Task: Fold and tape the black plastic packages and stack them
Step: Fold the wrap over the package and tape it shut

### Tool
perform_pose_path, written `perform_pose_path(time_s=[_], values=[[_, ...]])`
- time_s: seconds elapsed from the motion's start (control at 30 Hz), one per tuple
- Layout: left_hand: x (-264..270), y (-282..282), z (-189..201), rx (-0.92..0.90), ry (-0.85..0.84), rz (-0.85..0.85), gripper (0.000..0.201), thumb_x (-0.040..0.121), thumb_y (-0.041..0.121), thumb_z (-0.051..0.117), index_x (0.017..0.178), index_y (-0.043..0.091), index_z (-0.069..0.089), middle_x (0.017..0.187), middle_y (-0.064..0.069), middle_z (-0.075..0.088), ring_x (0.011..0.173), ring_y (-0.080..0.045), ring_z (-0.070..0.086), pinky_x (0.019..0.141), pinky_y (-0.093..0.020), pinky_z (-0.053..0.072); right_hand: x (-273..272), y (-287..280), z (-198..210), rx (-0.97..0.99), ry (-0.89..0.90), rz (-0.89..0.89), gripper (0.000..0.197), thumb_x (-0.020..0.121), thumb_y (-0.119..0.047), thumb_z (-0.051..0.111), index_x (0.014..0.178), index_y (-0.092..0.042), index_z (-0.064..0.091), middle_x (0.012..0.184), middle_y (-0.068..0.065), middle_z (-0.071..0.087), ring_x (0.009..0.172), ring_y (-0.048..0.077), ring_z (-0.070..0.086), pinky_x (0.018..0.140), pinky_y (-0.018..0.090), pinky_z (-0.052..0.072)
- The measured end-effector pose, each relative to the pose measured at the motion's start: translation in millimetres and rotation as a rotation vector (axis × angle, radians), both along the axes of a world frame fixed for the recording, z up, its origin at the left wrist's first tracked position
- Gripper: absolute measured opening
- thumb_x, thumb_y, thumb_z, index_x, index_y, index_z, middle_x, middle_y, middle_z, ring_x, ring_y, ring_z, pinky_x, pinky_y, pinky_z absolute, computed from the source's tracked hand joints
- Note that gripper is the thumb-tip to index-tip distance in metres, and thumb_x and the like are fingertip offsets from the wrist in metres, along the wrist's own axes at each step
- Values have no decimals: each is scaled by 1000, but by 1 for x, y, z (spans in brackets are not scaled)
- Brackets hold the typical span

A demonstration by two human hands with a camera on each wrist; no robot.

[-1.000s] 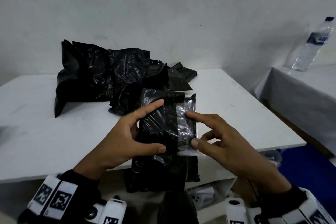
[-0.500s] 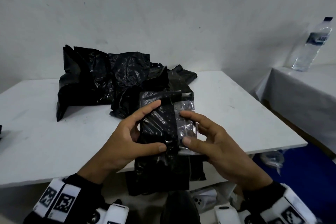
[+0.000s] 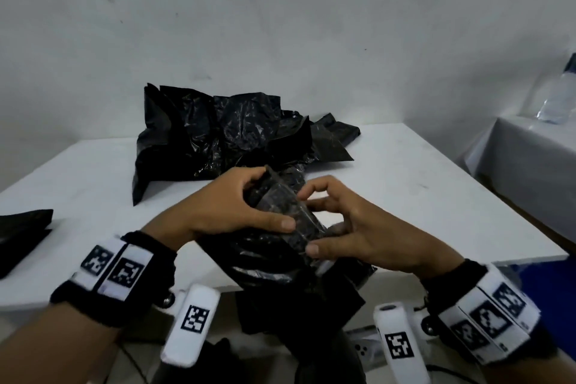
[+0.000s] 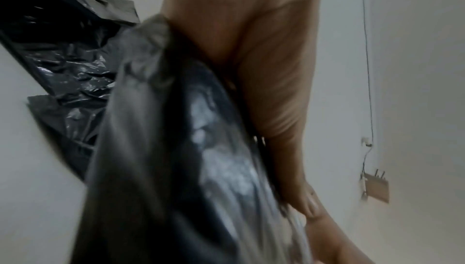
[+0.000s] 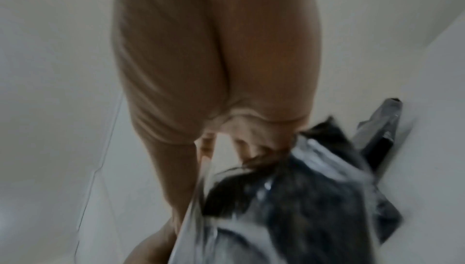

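centrally: folded black plastic package [image 3: 280,218] with clear tape, held above the near edge of the white surface [image 3: 405,196]. left hand [image 3: 224,212] fingers curled round its left side; right hand [image 3: 358,227] pinching its right edge. behind: crumpled black plastic pile [image 3: 224,134].

White wall [image 3: 280,40] behind white table [image 3: 405,184]; blue floor [image 3: 554,277].
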State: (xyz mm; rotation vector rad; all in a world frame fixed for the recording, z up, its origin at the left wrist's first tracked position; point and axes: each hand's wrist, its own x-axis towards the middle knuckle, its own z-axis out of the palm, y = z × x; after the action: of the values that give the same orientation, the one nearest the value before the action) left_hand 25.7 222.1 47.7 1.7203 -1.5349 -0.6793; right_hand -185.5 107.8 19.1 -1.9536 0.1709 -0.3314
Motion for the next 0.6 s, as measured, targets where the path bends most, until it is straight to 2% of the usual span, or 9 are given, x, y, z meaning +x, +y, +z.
perform_pose_path(time_s=[0.07,0.13,0.2,0.23,0.3,0.33,0.4,0.5,0.6], values=[[-1,11,-10,-96,143,127,47,63,27,91,104,16,70,98,2,79,91,-14,76,79,-27,59,2,3,-9,-161,-56,-223,51,84,-22,81,116,-40,46,128,-17,54,102,-4,60,86,26,50],[-6,22,-21,-197,271,293,48,62,29,89,104,18,68,96,4,79,88,-13,76,76,-27,60,4,13,-19,-398,-112,-524,45,81,-39,79,108,-47,44,120,-25,50,106,0,52,90,23,41],[-11,33,-29,-276,341,413,47,66,31,88,107,23,67,96,11,78,87,-8,76,74,-24,61,9,24,-28,-600,-183,-741,42,80,-45,75,106,-49,42,115,-22,49,106,6,43,88,28,35],[-14,37,-32,-319,346,455,45,67,31,87,107,27,67,96,15,78,87,-5,75,73,-22,60,13,27,-30,-642,-225,-802,40,81,-42,75,105,-47,44,111,-20,51,105,8,42,87,30,34],[-20,43,-37,-388,331,526,45,68,35,87,107,31,66,97,21,76,89,0,73,77,-22,58,19,32,-35,-557,-293,-823,30,85,-34,75,99,-40,49,97,-18,56,93,7,47,81,25,38],[-20,45,-38,-419,311,554,45,67,37,87,107,30,66,97,21,76,90,1,72,80,-23,57,23,36,-35,-446,-314,-796,26,86,-34,75,96,-38,52,89,-15,59,87,8,52,75,18,39],[-21,46,-39,-456,257,575,45,68,37,88,106,29,66,98,20,75,90,2,72,80,-23,57,29,41,-34,-277,-329,-755,24,83,-36,79,94,-37,57,80,-10,62,78,10,57,67,11,41],[-21,47,-39,-471,238,570,43,69,34,89,105,27,66,98,19,75,90,3,71,77,-16,58,40,44,-33,-209,-324,-762,25,82,-31,82,92,-34,59,78,-8,65,72,9,58,63,12,43],[-17,48,-39,-489,240,566,43,69,32,89,105,27,66,98,20,75,90,3,71,76,-13,55,46,42,-32,-131,-316,-753,24,83,-26,81,93,-34,60,80,-10,68,73,9,61,64,13,46]])
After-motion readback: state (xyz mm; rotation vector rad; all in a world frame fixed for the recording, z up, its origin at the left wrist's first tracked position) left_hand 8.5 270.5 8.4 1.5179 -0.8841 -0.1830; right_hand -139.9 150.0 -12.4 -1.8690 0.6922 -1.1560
